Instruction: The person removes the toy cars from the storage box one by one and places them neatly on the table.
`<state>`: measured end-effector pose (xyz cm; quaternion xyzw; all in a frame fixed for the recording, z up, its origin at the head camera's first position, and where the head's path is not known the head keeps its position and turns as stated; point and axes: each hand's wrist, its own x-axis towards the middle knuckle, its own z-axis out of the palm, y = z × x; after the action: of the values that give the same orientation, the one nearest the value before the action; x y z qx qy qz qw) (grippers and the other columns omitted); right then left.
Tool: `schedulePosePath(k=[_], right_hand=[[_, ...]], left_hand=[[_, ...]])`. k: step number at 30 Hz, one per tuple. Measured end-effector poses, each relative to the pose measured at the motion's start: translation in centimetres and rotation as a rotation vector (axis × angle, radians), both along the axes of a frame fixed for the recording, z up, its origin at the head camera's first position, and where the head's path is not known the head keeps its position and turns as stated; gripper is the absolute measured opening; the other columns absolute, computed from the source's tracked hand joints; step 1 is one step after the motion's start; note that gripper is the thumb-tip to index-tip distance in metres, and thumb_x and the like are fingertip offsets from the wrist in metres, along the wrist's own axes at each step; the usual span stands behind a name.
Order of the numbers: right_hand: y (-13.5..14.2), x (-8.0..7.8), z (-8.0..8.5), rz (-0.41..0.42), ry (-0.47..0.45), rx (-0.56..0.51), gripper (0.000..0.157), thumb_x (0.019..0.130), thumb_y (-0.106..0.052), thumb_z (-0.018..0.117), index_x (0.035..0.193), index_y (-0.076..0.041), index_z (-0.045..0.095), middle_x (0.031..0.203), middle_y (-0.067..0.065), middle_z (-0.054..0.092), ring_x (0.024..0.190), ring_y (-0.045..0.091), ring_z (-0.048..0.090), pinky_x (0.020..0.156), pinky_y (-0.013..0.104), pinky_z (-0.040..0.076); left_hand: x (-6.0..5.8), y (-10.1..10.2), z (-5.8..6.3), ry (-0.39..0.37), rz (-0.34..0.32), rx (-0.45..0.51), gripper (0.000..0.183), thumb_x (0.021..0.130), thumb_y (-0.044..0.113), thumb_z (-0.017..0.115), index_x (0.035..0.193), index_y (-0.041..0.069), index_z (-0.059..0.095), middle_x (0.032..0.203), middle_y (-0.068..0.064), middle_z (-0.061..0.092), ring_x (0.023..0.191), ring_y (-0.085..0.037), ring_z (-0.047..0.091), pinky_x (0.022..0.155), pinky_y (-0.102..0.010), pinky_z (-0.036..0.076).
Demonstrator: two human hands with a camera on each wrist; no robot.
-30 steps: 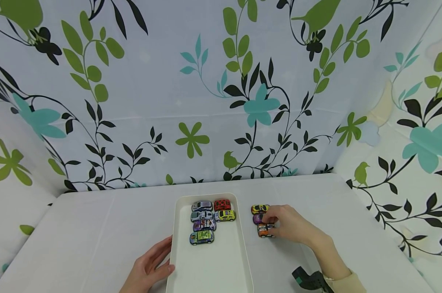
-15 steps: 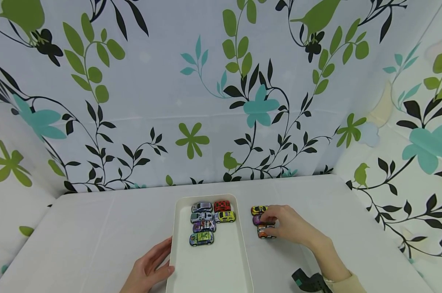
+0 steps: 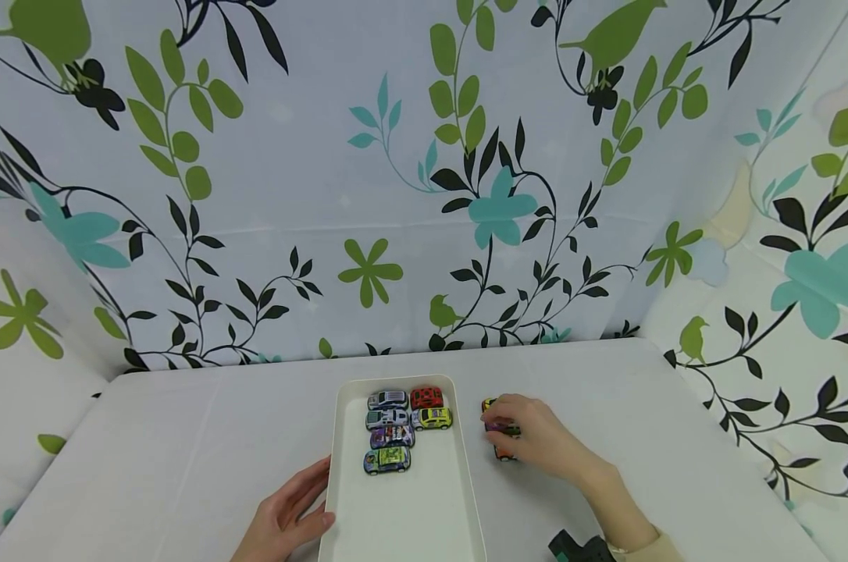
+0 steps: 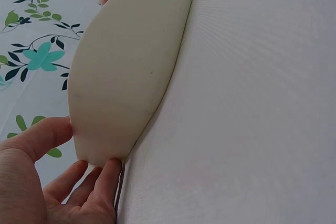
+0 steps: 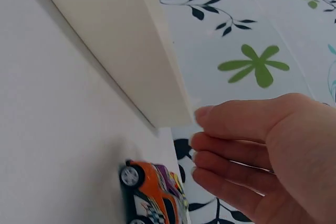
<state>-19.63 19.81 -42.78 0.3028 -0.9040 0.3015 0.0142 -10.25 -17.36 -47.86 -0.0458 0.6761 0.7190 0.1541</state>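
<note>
Right of the tray (image 3: 424, 515), toward the far edge of the tabletop (image 3: 607, 398), three toy cars (image 5: 160, 190) are best pinched singly by the right hand (image 3: 539, 435) — fingers relaxed, apparently gripping nothing — with the tray steadied by the outstretched left hand (image 3: 290, 507).

On my feed I see what looks like a curtained booth: leaf-patterned cloth (image 3: 276, 172) lining far and side edges of the worktop (image 3: 206, 445).

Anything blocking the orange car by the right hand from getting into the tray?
Yes: the tray has a raised side wall facing the orange car, so the car likely needs lifting over. Nothing else visible stands between them.
</note>
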Motion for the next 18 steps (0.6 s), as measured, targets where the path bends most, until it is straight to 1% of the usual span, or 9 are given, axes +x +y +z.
schedulePosePath(k=[5, 8, 11, 13, 18], right_hand=[[-1.5, 0.5, -0.4, -0.003, 0.105, -0.024, 0.016, 0.088, -0.011, 0.076, 0.104, -0.009, 0.074, 0.106, -0.002, 0.071, 0.094, 0.017, 0.064, 0.083, 0.034, 0.058], [-2.4, 0.8, -0.5, -0.011, 0.152, -0.037, 0.022, 0.086, -0.012, 0.077, 0.107, -0.009, 0.073, 0.110, -0.002, 0.070, 0.102, 0.017, 0.065, 0.089, 0.036, 0.058], [-3.2, 1.2, -0.7, -0.018, 0.178, -0.048, 0.027, 0.085, -0.010, 0.079, 0.111, -0.007, 0.072, 0.113, 0.000, 0.069, 0.108, 0.020, 0.064, 0.095, 0.039, 0.057], [-3.7, 1.4, -1.1, -0.021, 0.192, -0.053, 0.030, 0.084, -0.009, 0.079, 0.112, -0.006, 0.071, 0.115, 0.002, 0.068, 0.110, 0.021, 0.064, 0.095, 0.039, 0.057], [-4.6, 1.6, -2.1, -0.014, 0.247, -0.067, 0.036, 0.082, -0.004, 0.080, 0.116, -0.006, 0.071, 0.118, 0.004, 0.067, 0.111, 0.020, 0.063, 0.095, 0.036, 0.058]], left_hand=[[0.0, 0.1, 0.1, -0.007, 0.020, -0.006, 0.071, 0.092, 0.015, 0.071, 0.152, 0.001, 0.035, 0.158, -0.021, 0.034, 0.146, -0.038, 0.034, 0.104, -0.030, 0.050], [0.0, 0.2, 0.1, -0.007, 0.023, -0.005, 0.072, 0.092, 0.016, 0.071, 0.152, 0.000, 0.035, 0.158, -0.022, 0.033, 0.146, -0.040, 0.033, 0.104, -0.031, 0.051], [0.0, 0.2, 0.1, -0.005, 0.020, -0.003, 0.071, 0.093, 0.015, 0.071, 0.152, -0.001, 0.034, 0.158, -0.022, 0.033, 0.146, -0.040, 0.032, 0.104, -0.031, 0.051], [-0.1, 0.1, 0.0, 0.007, 0.014, -0.009, 0.070, 0.093, 0.015, 0.070, 0.152, -0.002, 0.034, 0.158, -0.024, 0.033, 0.146, -0.041, 0.033, 0.104, -0.032, 0.051], [0.0, 0.2, 0.1, -0.010, 0.022, -0.028, 0.073, 0.092, 0.018, 0.072, 0.152, 0.000, 0.034, 0.158, -0.022, 0.033, 0.146, -0.040, 0.033, 0.104, -0.032, 0.050]])
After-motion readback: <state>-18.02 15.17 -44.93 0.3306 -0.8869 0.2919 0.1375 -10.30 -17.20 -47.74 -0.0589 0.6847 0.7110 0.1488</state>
